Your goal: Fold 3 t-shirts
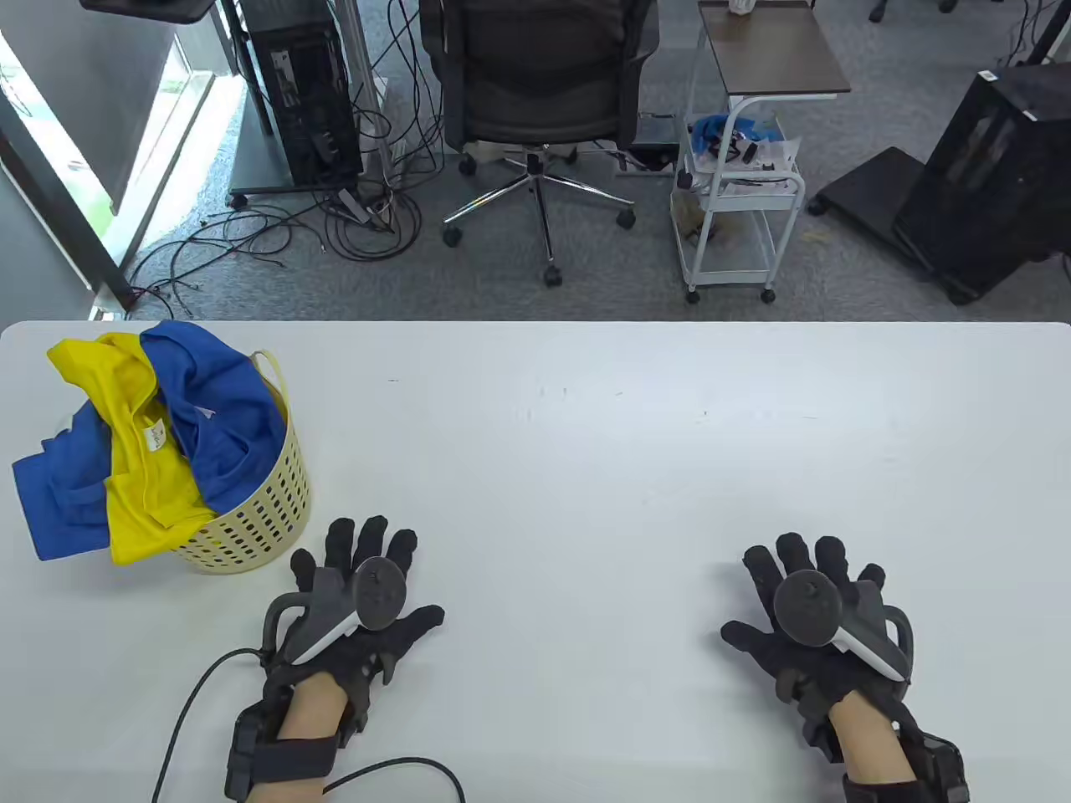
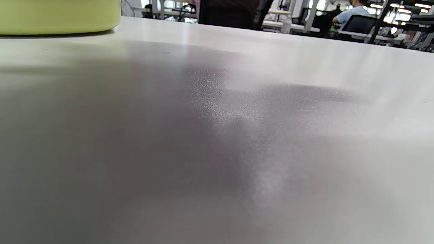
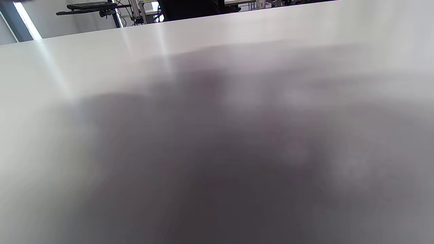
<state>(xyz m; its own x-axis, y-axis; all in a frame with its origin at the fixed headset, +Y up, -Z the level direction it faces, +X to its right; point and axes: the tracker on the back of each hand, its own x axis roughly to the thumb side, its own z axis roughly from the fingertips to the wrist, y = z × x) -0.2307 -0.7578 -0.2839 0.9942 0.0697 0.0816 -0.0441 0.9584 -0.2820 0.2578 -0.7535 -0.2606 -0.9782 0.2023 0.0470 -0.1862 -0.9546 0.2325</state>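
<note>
Both the left hand (image 1: 360, 598) and the right hand (image 1: 816, 615) lay flat with fingers spread on the white table (image 1: 586, 468), while blue and yellow t-shirts (image 1: 142, 435) filled the basket (image 1: 259, 510) at frame left.

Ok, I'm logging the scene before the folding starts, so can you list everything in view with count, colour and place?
Perforated plastic laundry basket: one, pale yellow, table's left side.
Blue cotton t-shirts: apparently two, crumpled in the basket, one spilling over its left rim.
Yellow cotton t-shirt: one, between the blue ones, hanging over the front rim.
White table: one, fills the lower half.
Black mesh office chair: one, behind the table.
White wheeled cart: one, right of the chair.
Black computer tower: one, left of the chair.
Left hand: black glove, flat on the table beside the basket.
Right hand: black glove, flat on the table's right.
</note>
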